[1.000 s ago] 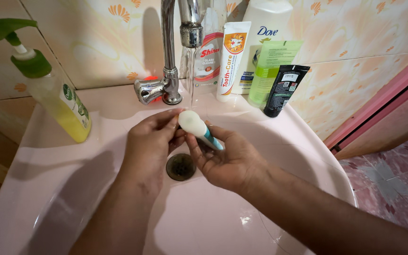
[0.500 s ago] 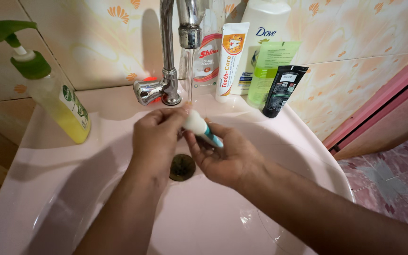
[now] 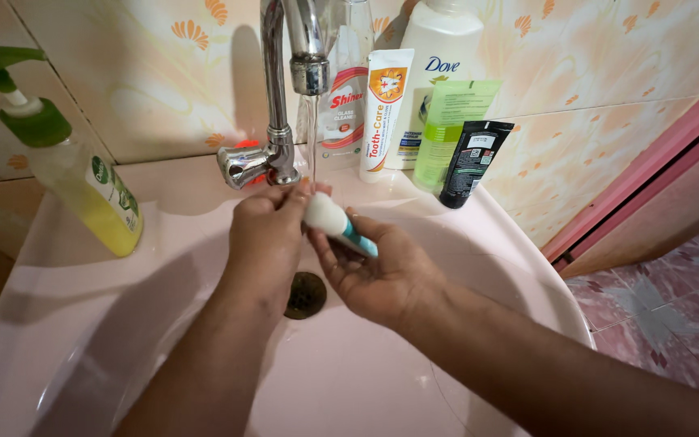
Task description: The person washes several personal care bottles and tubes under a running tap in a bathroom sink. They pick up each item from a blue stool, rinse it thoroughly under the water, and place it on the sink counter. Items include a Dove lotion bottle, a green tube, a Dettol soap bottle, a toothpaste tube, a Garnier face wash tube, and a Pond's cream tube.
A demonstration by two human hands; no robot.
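Over the pink sink [image 3: 82, 324], above the drain [image 3: 306, 294], the right hand [image 3: 378, 275] lies half-curled palm up, gripping a white-and-teal tube [image 3: 337, 224] tilted toward 11 o'clock so its white end meets the water. The left hand [image 3: 267, 243] pinches that end with closed fingertips. The tap [image 3: 285, 97] runs at 12 o'clock; a soap bottle [image 3: 82, 182] stands at 10, tubes [image 3: 430, 121] at 1.

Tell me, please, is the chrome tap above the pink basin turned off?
No, a thin stream of water runs from the chrome tap onto the white and teal handle.
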